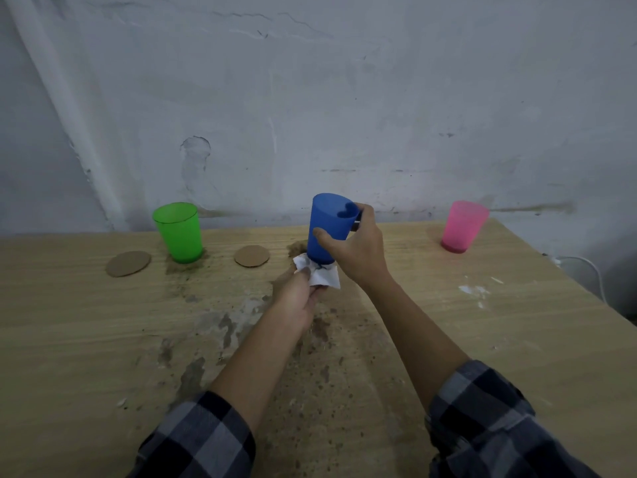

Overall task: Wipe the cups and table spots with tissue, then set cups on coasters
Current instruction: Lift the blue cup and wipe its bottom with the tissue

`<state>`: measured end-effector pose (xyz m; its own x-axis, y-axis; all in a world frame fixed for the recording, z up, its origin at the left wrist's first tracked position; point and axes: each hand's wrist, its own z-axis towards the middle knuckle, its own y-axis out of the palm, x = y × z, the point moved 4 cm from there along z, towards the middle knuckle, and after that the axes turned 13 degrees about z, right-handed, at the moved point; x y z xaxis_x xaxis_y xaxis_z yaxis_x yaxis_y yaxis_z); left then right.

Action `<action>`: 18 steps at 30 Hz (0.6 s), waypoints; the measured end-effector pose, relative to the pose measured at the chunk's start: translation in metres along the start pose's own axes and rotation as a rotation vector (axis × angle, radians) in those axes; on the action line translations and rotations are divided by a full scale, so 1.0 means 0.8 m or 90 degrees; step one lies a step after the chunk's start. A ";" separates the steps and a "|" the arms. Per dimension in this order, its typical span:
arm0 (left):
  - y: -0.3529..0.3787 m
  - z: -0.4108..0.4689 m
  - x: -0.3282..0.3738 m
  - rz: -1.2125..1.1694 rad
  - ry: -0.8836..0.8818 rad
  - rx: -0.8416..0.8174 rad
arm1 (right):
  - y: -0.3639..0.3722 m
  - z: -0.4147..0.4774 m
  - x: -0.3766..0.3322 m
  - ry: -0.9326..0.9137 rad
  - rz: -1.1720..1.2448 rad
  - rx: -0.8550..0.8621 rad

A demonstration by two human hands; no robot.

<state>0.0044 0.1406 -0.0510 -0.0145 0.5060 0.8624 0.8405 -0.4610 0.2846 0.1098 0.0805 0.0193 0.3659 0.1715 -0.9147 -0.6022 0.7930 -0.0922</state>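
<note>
My right hand [356, 248] grips a blue plastic cup [327, 224] by its side and rim, holding it upright above the wooden table [103, 322]. Under the cup's base, my left hand [296, 298] holds a crumpled white tissue [325, 276] against the bottom. A green cup [179, 232] stands at the back left on a dirty patch. At the back right stands a pink cup [463, 225]. Two round cardboard coasters lie bare: one [128, 263] left of the green cup, one [252, 256] between the green and blue cups.
Brown dirt smears [310, 339] cover the table's middle and a spot sits where the blue cup stood [296, 248]. White flecks [474, 291] mark the right side. A white cable [586, 267] hangs past the table's right edge. A rough white wall stands behind.
</note>
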 end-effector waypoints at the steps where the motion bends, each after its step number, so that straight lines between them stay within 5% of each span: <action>1: 0.001 0.001 -0.002 0.008 0.001 0.004 | 0.001 0.000 0.000 0.001 0.004 0.008; 18: 0.003 0.004 -0.007 -0.001 -0.038 -0.052 | -0.021 0.013 0.020 0.028 -0.036 -0.009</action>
<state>0.0087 0.1391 -0.0565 0.0185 0.5489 0.8357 0.7931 -0.5170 0.3220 0.1332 0.0759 0.0106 0.3684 0.1000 -0.9243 -0.5914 0.7923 -0.1500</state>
